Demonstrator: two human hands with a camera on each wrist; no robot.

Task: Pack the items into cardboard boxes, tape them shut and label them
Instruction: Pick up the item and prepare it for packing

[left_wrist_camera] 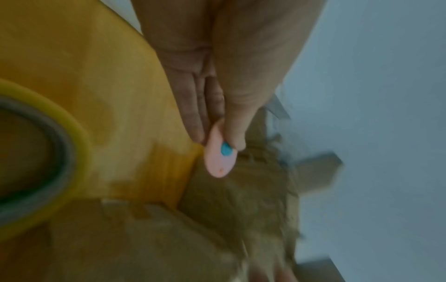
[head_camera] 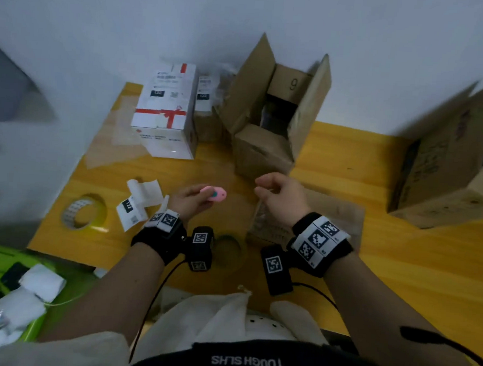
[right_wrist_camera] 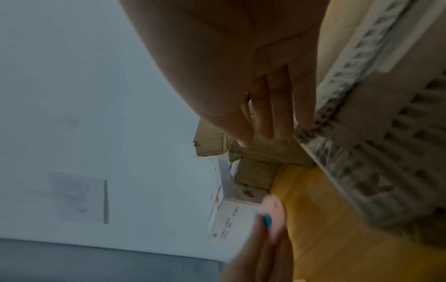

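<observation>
Head view: the left hand (head_camera: 190, 201) hovers over the yellow table (head_camera: 347, 166), thumb and fingers pinching a small pink cutter (head_camera: 213, 194) with a teal button. The left wrist view shows the same, the thumb pressed on the cutter (left_wrist_camera: 220, 155) just behind the button and straight fingers backing it from the other side. The right hand (head_camera: 278, 197) is just right of it, apart from the cutter, fingers loosely curled with thumb and forefinger tips close together; I cannot tell whether anything is pinched between them. Under that hand lies a flat box (head_camera: 308, 217) with printed tape along its near edge. Beyond the hands an open box (head_camera: 268, 122) stands with its flaps up and a dark item inside. Left of it is a white box (head_camera: 165, 114) crossed with red tape and bearing a label. A blurred open box lies on its side (head_camera: 443, 162) at far right. Near left, a tape roll (head_camera: 83, 213) lies flat beside loose labels (head_camera: 138, 202); a second roll (head_camera: 230, 248) lies between the wrists.
</observation>
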